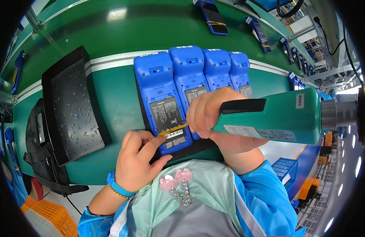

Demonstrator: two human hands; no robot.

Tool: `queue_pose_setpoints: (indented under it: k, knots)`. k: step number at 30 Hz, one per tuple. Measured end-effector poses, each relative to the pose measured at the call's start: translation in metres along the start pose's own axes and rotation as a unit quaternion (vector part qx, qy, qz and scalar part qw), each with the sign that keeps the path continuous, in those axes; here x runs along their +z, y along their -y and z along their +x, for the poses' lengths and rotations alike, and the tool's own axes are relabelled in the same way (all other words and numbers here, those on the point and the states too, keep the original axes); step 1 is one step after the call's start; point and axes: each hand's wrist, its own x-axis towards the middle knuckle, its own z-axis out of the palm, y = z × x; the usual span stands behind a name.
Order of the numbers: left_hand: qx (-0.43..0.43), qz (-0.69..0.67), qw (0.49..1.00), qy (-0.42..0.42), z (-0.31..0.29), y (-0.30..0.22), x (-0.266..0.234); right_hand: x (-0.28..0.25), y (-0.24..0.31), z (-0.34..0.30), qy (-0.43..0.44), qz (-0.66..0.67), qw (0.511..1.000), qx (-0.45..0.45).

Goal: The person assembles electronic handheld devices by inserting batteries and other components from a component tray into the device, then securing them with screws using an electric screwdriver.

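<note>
Several blue handheld terminals lie face down side by side in a row, with black batteries showing in their open backs. Across the lower part of the leftmost blue terminal [155, 85] runs a yellow rubber band [173, 129]. My left hand [137, 158] is closed at the band's left end, its fingertips over the terminal's lower edge. In my right hand [214, 114] is a green electric screwdriver [279, 114], held level with its grey collar to the right. The band's right end reaches the fingers of that hand. My right hand hides the lower parts of the other terminals and the screwdriver's tip.
A black tray [71, 106] with scattered small screws stands at the left, beside a black bag [42, 138]. Beyond the metal rail lies a green conveyor belt [150, 23] carrying a banded terminal [212, 17]. Blue [284, 170] and orange [52, 217] baskets stand lower at the sides.
</note>
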Motion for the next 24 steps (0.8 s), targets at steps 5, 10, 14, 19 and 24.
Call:
queue_pose_setpoints:
  k: [5,10,14,19,24]
  knots:
    - [0.005,0.010,1.000,-0.005,0.000,0.000,0.001,0.001,-0.003,0.002,0.000,0.003,1.000,-0.027]
    - [-0.005,0.003,1.000,-0.006,-0.001,0.001,0.001,-0.005,0.007,0.015,0.109,-0.046,0.993,0.001]
    - [-0.014,-0.001,1.000,-0.007,-0.002,0.001,0.000,-0.004,0.004,0.013,0.097,-0.008,0.994,-0.040]
    - [-0.007,-0.004,1.000,-0.001,-0.001,0.001,0.000,0.002,-0.002,0.005,0.036,0.019,0.996,-0.084]
    - [-0.012,-0.004,1.000,-0.001,-0.002,0.002,-0.001,0.002,0.001,0.008,0.041,0.008,0.997,-0.059]
